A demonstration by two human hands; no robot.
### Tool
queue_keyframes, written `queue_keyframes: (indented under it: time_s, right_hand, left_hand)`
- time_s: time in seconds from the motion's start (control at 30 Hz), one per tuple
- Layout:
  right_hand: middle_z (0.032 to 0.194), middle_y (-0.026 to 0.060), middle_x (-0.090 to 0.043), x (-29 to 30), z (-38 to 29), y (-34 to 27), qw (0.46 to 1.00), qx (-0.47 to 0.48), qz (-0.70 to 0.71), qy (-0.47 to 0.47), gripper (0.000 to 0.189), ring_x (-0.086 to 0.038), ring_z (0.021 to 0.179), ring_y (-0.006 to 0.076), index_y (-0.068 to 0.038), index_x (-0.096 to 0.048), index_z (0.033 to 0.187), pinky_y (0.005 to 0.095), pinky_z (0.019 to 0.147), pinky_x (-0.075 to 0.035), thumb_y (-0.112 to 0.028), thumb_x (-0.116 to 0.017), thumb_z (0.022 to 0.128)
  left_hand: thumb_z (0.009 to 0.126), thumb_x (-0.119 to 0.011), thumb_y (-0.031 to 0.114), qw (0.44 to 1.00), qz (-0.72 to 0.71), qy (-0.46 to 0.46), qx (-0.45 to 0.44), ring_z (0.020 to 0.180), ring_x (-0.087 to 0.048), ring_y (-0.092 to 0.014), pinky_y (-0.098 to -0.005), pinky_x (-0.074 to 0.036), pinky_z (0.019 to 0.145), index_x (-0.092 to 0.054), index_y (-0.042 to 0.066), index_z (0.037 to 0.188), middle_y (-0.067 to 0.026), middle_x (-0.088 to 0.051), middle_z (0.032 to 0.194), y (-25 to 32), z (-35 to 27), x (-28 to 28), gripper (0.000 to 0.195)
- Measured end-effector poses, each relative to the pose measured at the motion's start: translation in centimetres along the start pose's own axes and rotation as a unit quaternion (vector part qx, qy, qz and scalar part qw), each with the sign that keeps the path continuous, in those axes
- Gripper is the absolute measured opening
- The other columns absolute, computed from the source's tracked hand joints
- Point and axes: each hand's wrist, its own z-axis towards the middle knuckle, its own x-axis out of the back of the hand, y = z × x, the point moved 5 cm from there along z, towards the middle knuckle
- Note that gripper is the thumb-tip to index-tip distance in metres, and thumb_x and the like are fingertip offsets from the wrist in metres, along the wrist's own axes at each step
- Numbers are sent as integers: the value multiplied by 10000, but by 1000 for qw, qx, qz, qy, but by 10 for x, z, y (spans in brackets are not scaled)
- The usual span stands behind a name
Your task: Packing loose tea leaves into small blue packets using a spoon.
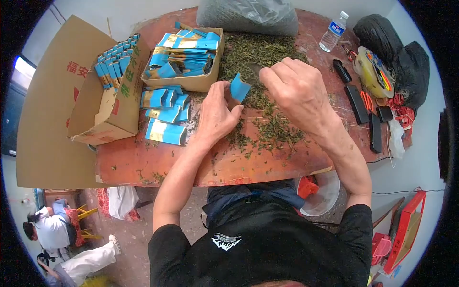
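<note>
My left hand (217,111) grips a small blue and gold paper packet (240,88), held upright over the table. Fingers curled, my right hand (296,80) holds what looks like a metal spoon (254,68), mostly hidden behind the fist, close to the packet. Beneath both hands spreads a pile of loose dried tea leaves (263,46). Several similar packets (165,132) lie left of my left hand. Behind them, a shallow cardboard box (186,83) holds many flat packets. Packets stand in rows inside a taller carton (118,114) at the left.
A large clear plastic bag (247,18) of leaves sits at the back. Rightward are a water bottle (332,32), orange scissors (368,101), black cases (356,104) and black bags (412,71). Below the table edge is a plastic bucket (326,193). Two people (53,229) are at lower left.
</note>
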Motion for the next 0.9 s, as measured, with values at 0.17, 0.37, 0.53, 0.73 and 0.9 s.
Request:
queue_keyframes:
  time_s: [0.17,0.37,0.53,0.73,0.9]
  right_hand:
    - [747,60,-581,2,-1,1,1000,-4,-14,10,117,-627,725,245,-70,-602,854,373,641,-525,-107,-673,770]
    - [780,65,-594,6,0,3,1000,-13,-1,4,172,-627,740,261,-52,-610,918,391,638,-519,-69,-679,761]
    - [787,69,-602,7,-2,5,1000,-28,-12,-5,174,-633,746,265,-50,-616,928,394,645,-527,-58,-676,765]
    - [785,67,-620,5,-1,1,1000,-18,13,-3,151,-648,742,262,-56,-634,924,381,641,-533,-45,-672,779]
    - [773,101,-667,2,-23,21,994,-105,32,3,90,-677,718,290,-38,-641,894,405,616,-532,-8,-703,836]
  left_hand:
    - [776,-789,78,1000,2,6,-2,854,-673,-348,-443,-543,780,-514,-30,1262,-211,-631,1038,1,0,1,569]
    - [775,-792,79,1000,-16,1,5,836,-673,-337,-437,-545,772,-514,-32,1258,-207,-635,1028,0,0,0,569]
    - [774,-793,78,1000,-5,8,-1,832,-674,-328,-431,-548,772,-513,-27,1261,-201,-637,1019,1,-1,1,572]
    - [774,-816,169,1000,-11,11,-4,781,-630,-274,-406,-536,748,-527,-24,1269,-184,-642,1019,-3,-1,-1,605]
    - [776,-815,167,1000,-6,13,-1,780,-634,-261,-396,-541,745,-535,-23,1262,-177,-645,1010,-4,-2,1,592]
